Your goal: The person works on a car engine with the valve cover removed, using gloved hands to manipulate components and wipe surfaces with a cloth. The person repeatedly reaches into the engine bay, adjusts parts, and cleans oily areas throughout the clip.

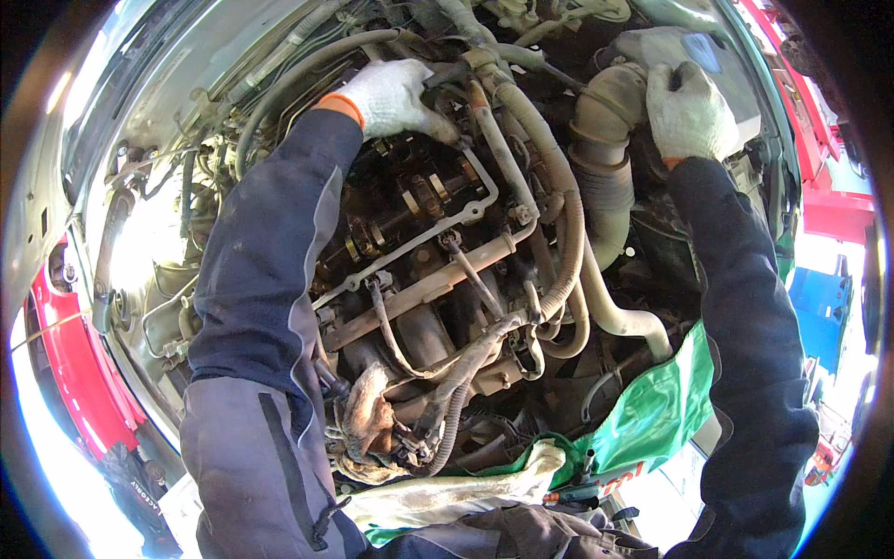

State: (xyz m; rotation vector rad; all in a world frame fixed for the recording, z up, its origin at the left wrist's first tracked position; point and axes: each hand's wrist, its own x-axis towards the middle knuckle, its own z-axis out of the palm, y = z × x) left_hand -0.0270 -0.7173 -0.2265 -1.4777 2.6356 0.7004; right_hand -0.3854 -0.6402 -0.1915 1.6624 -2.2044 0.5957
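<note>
Left hand (393, 98), gloved in white, is over the far edge of the engine (433, 194), thumb spread from the fingers; the fingertips are hidden, so I can't tell whether they hold anything. Right hand (691, 112), also gloved, curls in close beside the air duct (610, 112), and again there's no telling whether it's closed on something.

This looks like handwork around an opened engine, one hand on each side of the hoses (554, 168); the next move seems to call for sure finger placement in tight space. And the engine itself, squarely between the forearms: top exposed, brown and oily inside, shiny rounded parts catching light, a pale rim along the near edge. Just nearer runs a dusty metal pipe (428, 293). Farther out, a green cover (666, 401) drapes the front, with pale cloth (466, 498) beside it.
</note>
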